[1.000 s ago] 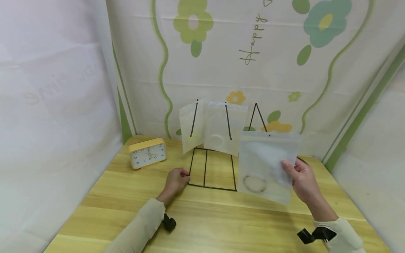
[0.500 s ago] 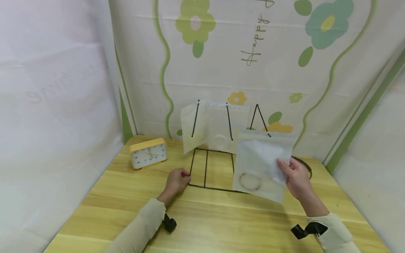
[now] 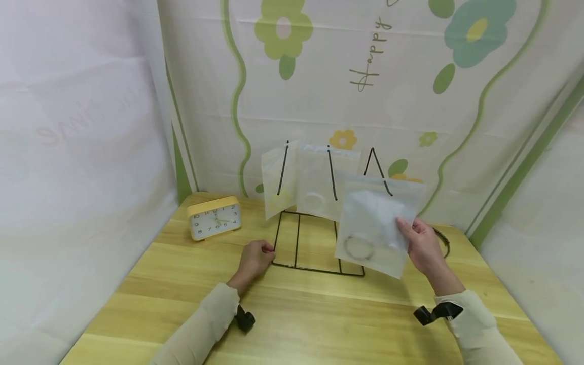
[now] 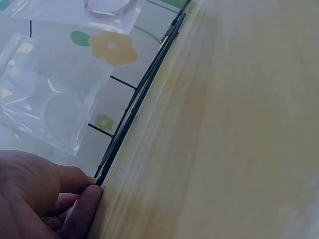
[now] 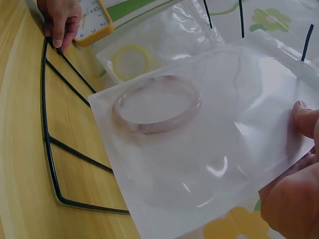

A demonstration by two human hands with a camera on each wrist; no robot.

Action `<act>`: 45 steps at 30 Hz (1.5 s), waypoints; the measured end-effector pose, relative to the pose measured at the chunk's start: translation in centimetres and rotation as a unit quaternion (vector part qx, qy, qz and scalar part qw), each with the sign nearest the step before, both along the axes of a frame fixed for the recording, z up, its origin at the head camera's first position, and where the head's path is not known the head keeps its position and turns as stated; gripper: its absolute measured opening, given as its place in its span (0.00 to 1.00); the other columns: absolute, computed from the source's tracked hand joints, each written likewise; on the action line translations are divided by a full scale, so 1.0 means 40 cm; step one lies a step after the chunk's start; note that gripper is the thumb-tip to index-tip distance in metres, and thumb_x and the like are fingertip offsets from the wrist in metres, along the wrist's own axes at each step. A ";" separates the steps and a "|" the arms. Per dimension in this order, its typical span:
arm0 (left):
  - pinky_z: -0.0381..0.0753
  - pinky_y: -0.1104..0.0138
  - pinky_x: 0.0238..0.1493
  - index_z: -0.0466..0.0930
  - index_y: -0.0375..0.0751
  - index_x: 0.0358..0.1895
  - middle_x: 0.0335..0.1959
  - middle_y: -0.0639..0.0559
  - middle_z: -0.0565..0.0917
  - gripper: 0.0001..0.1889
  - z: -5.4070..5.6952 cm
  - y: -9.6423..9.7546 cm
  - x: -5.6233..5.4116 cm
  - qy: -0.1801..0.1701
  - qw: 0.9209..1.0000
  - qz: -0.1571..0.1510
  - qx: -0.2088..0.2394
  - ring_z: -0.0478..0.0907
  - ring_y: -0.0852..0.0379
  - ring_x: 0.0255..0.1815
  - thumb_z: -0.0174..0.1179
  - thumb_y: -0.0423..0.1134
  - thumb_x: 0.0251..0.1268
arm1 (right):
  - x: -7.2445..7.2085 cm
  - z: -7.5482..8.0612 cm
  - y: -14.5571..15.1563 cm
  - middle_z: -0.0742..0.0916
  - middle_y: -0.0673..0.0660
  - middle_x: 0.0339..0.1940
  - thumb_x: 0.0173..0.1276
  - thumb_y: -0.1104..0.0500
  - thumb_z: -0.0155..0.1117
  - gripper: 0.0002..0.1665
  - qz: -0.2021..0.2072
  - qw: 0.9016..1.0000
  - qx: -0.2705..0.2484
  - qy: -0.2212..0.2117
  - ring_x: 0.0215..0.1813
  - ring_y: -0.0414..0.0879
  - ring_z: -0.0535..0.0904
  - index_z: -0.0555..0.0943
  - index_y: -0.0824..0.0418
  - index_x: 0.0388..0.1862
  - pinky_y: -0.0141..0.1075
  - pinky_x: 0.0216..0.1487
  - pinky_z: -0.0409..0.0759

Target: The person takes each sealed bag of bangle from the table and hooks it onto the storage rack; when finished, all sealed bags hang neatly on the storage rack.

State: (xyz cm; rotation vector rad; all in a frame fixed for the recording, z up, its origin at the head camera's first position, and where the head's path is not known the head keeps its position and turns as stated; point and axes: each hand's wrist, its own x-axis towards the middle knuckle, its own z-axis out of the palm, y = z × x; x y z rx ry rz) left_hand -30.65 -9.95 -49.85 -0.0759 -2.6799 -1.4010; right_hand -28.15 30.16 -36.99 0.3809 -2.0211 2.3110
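Note:
My right hand (image 3: 425, 247) pinches the right edge of a clear-fronted plastic bag (image 3: 371, 218) between thumb and fingers. A pale marbled bangle (image 5: 157, 104) lies inside that bag. The tip of the rack's right hook (image 3: 388, 188) pokes out in front of the bag's top edge. With thumb and fingers, my left hand (image 3: 255, 257) pinches the front left corner of the black wire rack (image 3: 315, 269), which stands on the table. Two more bags hang from it: a left bag (image 3: 274, 177) with a yellow bangle (image 5: 131, 61), and a middle bag (image 3: 315, 170) with a pale bangle.
A yellow alarm clock (image 3: 214, 218) stands at the back left of the wooden table (image 3: 319, 319). Behind my right hand lies a dark braided loop (image 3: 444, 242). White printed cloth (image 3: 301, 101) closes off the back and both sides.
My right hand has moved the bag left, then up and back, and more of the right hook now sticks out in front of it. The left hand stays at the rack's corner.

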 end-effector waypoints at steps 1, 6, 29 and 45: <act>0.76 0.68 0.27 0.85 0.40 0.33 0.24 0.54 0.83 0.02 0.001 0.000 0.000 0.000 1.000 0.000 -0.001 0.77 0.60 0.24 0.67 0.33 0.57 | -0.005 0.001 0.000 0.86 0.46 0.42 0.76 0.61 0.53 0.09 -0.003 1.000 0.000 -0.005 0.43 0.38 0.82 0.80 0.53 0.48 0.32 0.41 0.82; 0.76 0.68 0.27 0.85 0.41 0.33 0.24 0.55 0.83 0.02 0.002 0.001 -0.002 0.003 1.000 0.000 -0.007 0.76 0.61 0.24 0.68 0.34 0.57 | -0.031 0.002 0.005 0.86 0.46 0.36 0.75 0.60 0.56 0.05 -0.016 0.999 -0.008 -0.027 0.38 0.38 0.82 0.79 0.55 0.40 0.31 0.38 0.81; 0.77 0.69 0.27 0.86 0.41 0.33 0.24 0.55 0.84 0.02 -0.005 0.005 -0.001 0.009 1.000 0.002 -0.011 0.77 0.61 0.24 0.68 0.33 0.56 | -0.138 0.003 0.000 0.86 0.46 0.40 0.72 0.59 0.59 0.06 -0.038 0.999 -0.029 -0.026 0.42 0.38 0.82 0.79 0.53 0.46 0.32 0.41 0.82; 0.78 0.67 0.27 0.85 0.41 0.32 0.25 0.54 0.83 0.02 -0.010 0.006 -0.001 0.000 1.000 0.004 0.001 0.78 0.60 0.24 0.68 0.33 0.56 | -0.216 0.002 -0.004 0.84 0.46 0.40 0.71 0.60 0.61 0.05 -0.055 0.997 -0.039 -0.026 0.42 0.38 0.81 0.80 0.52 0.44 0.30 0.42 0.81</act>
